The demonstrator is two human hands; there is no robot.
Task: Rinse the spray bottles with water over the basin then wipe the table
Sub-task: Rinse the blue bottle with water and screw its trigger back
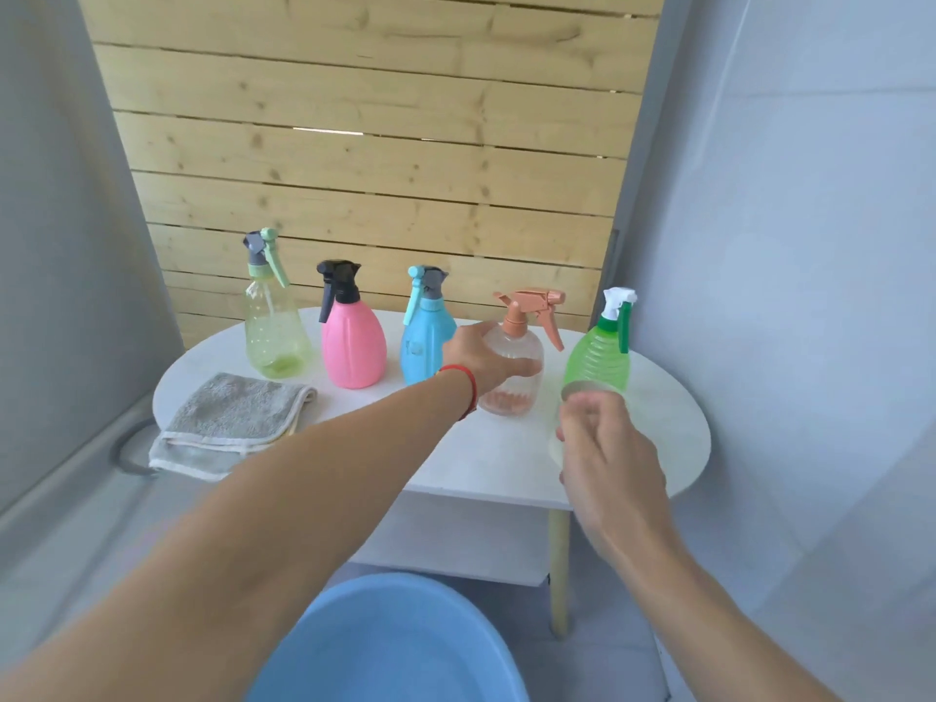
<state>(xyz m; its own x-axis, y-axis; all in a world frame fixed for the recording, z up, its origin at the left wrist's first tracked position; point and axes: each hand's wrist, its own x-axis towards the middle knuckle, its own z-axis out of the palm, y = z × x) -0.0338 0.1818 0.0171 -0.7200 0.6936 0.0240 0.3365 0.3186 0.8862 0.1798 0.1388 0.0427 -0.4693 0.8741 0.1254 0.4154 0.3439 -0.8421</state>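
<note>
Five plastic spray bottles in a row along the far side of a small round white table (pixel 486 458): pale yellow-green clear bottle (pixel 273 331) far left, then opaque pink bottle (pixel 353 342), light blue bottle (pixel 423 342), clear bottle with peach trigger (pixel 516 367), and ribbed green bottle with white trigger (pixel 602 354) far right. Left hand (pixel 481 357) reaching across, fingers wrapped around the clear peach-trigger bottle. Right hand (pixel 608 463) near the green bottle's base, blurred, fingers loosely curled; contact cannot be told. Folded grey cloth (pixel 228 428) on the table's near left edge. Round blue plastic basin (pixel 385 646) on the floor, nearest.
</note>
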